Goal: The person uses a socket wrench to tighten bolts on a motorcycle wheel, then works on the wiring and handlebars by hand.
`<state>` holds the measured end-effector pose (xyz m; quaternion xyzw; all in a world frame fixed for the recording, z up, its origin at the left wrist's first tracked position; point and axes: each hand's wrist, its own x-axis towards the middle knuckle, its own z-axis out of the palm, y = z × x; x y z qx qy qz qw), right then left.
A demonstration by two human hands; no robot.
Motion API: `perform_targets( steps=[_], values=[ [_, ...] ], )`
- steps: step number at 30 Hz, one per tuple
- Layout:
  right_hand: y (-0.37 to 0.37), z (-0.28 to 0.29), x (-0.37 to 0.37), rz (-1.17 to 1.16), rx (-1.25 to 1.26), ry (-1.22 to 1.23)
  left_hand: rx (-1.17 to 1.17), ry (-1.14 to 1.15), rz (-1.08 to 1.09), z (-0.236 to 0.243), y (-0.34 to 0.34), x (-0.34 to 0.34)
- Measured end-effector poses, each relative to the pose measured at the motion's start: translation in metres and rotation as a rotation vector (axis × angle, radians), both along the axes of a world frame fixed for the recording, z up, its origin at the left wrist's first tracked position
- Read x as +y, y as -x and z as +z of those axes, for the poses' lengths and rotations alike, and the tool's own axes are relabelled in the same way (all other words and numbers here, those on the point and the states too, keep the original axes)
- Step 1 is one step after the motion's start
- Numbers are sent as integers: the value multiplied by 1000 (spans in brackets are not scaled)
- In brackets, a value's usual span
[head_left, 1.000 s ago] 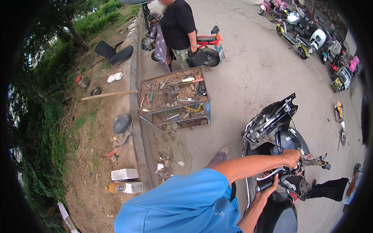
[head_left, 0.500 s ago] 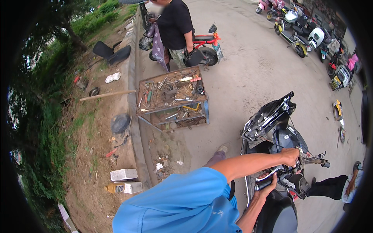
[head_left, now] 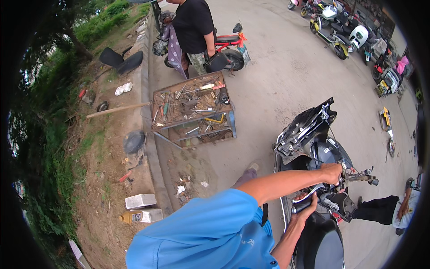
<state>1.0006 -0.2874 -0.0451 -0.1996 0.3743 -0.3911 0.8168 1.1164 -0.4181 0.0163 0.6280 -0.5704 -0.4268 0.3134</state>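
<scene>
A dark scooter [head_left: 317, 244] stands before me with its front panel [head_left: 304, 130] loose and tilted up, its inner side showing. My right hand [head_left: 307, 208] is wrapped round the black handlebar grip [head_left: 301, 205], next to a silver brake lever [head_left: 309, 193]. Across the scooter reaches my left arm. My left hand [head_left: 331, 173] is closed near the middle of the bare handlebar [head_left: 357, 177], beside exposed cables and metal fittings. What its fingers hold is hidden.
A rusty tool cart [head_left: 156, 130] full of tools stands at the kerb. Beyond it, a person in black [head_left: 192, 27] is next to a red scooter [head_left: 228, 40]. Another person [head_left: 380, 210] is at the right. White blocks [head_left: 140, 201] and a yellow bottle [head_left: 131, 217] lie left.
The view has shifted slightly, so the surroundings sit a little further left and up. Both hands keep their places on the handlebar, with no clear change of hold.
</scene>
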Motion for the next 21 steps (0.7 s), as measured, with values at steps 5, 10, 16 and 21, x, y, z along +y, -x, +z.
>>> perform_targets(
  steps=[5,10,16,21],
  values=[
    [-38,54,18,-165,43,-150,7,-28,19,6,-4,8],
    [-9,27,11,-55,-70,-40,-35,-29,-50,15,7,6],
    [-14,3,8,-10,-28,-82,-40,-60,-61,18,-24,7],
    [-15,17,7,-16,75,-48,-55,-18,-112,11,-17,-1]
  ],
)
